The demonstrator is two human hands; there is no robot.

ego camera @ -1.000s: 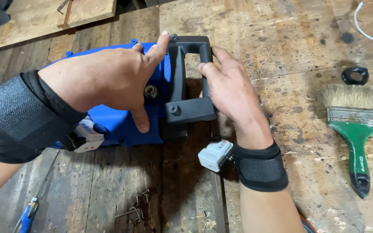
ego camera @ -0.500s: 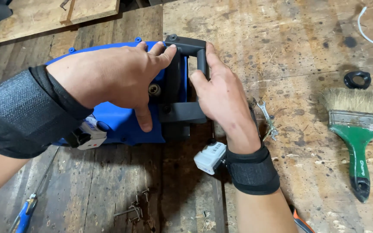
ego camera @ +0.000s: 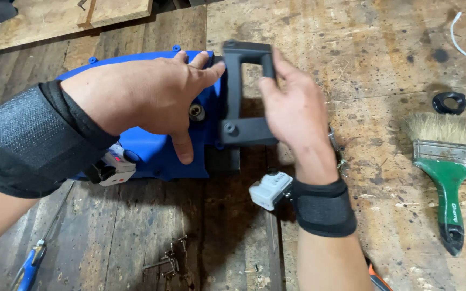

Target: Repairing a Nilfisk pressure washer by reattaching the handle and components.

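Head view: black handle [ego camera: 246,94], long axis running away from camera, clamped by right hand [ego camera: 292,110]; left hand [ego camera: 141,97] flat, fingers spread on blue housing [ego camera: 152,148].

Views: one only, head-worn, nothing shared with a second view.
Position: above the near edge of the wooden workbench [ego camera: 308,32], looking steeply down.
Facing: away from the wearer, toward the bench's far edge.
Nearness: close, forearms filling the lower frame, left hand [ego camera: 146,99] and right hand [ego camera: 292,108] at centre.
Reach, right edge: paintbrush [ego camera: 446,161] fully in frame.
Reach, far left corner: lighter board [ego camera: 55,19] cut off by the frame.
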